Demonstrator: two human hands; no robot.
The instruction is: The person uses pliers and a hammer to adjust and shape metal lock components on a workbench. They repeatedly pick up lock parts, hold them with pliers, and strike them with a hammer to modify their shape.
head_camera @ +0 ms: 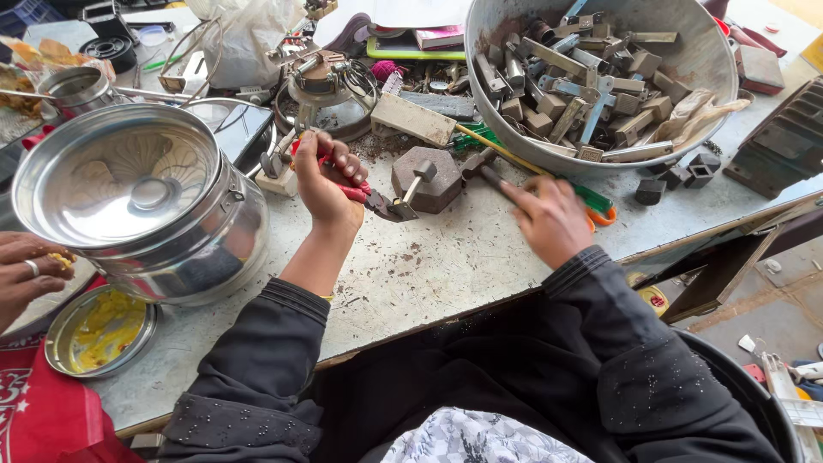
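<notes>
Red-handled pliers point(364, 195). Grey hexagonal block point(429, 178). Green-and-orange screwdriver handle point(596, 204) near the worktop's point(446, 257) right edge. Shiny silver pot point(146, 206) toward left edge. Yellow-smeared lid point(99, 330) at front-left corner. Black speckled sleeves point(257, 377).

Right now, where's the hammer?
In the head view, the hammer is in the right hand, its head beside the hexagonal block, below the big metal bowl.

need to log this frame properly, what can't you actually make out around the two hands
- Head view: the hammer handle is hidden inside the right hand, which is motion-blurred.
- What the red-handled pliers in the left hand grip on the metal block is too small to tell.
- The lower parts in the big metal bowl are buried.
- Another person's hand is cut off by the left edge.
</notes>
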